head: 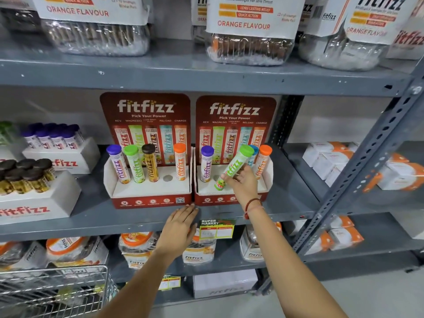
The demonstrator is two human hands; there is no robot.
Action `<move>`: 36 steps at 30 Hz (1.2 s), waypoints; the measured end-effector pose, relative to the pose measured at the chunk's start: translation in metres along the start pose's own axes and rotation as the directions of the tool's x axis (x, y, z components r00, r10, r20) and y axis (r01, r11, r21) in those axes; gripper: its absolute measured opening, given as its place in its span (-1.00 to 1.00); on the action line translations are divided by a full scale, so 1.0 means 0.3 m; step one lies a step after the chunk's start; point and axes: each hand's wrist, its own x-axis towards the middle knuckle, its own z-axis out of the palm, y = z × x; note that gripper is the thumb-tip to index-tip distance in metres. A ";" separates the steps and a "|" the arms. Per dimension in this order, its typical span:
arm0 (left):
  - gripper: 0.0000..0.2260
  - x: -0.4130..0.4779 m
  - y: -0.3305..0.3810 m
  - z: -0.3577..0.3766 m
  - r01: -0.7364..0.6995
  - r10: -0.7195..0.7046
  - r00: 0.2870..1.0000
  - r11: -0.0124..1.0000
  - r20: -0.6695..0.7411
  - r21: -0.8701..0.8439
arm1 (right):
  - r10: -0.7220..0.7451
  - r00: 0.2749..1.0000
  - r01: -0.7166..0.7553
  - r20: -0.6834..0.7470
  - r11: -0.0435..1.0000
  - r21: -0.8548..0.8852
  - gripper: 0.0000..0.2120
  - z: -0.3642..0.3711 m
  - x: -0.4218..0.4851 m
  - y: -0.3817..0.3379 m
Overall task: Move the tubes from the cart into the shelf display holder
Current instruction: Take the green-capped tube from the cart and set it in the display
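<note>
The right hand [243, 183] has the green-capped tube [232, 167] pinched around its lower half, fingers closed on the barrel, and it is tilted, cap leaning up and to the right, foot angled down toward the white deck of the right display holder [231, 191]. The foot sits just by the empty hole next to the purple-capped tube [207, 164]; I can't tell whether it has caught the rim yet. Behind it stand a blue-capped tube [254, 154], mostly hidden, and an orange-capped tube [261, 162].

The left hand [181, 226] lies flat and open on the front edge of the grey shelf [114, 223], holding nothing, just below the left display holder [149, 191], which has one hole free.

That tube looks light and rigid, a smooth glossy barrel, so likely a bit slippery. A grip low on the barrel steers the foot well, but it needs to come upright before it drops in. Knocking the neighbouring purple one is the risk, I'd say.

The wire cart [55, 290] sits near left, its contents hard to make out.
</note>
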 end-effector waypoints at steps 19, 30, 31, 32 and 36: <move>-0.53 -0.004 0.005 0.004 0.013 -0.012 0.999 1.000 0.045 -0.023 | -0.145 0.982 0.187 0.119 0.769 -0.611 -0.63 0.083 0.133 0.004; -0.34 -0.006 0.007 -0.002 0.020 -0.019 0.997 1.000 0.081 -0.018 | -0.020 0.986 0.113 0.163 0.800 -0.589 -0.60 0.074 0.144 0.049; -0.32 -0.005 0.007 -0.002 0.018 -0.016 0.997 1.000 0.079 -0.017 | -0.009 0.984 0.116 0.180 0.796 -0.594 -0.60 0.072 0.145 0.043; -0.31 -0.005 0.006 -0.002 0.016 -0.015 0.997 1.000 0.081 -0.016 | 0.002 0.981 0.118 0.196 0.795 -0.596 -0.60 0.070 0.145 0.036; -0.34 -0.003 0.008 -0.012 0.019 -0.017 0.996 1.000 0.093 -0.015 | 0.051 0.971 0.111 0.235 0.771 -0.627 -0.60 0.060 0.156 0.021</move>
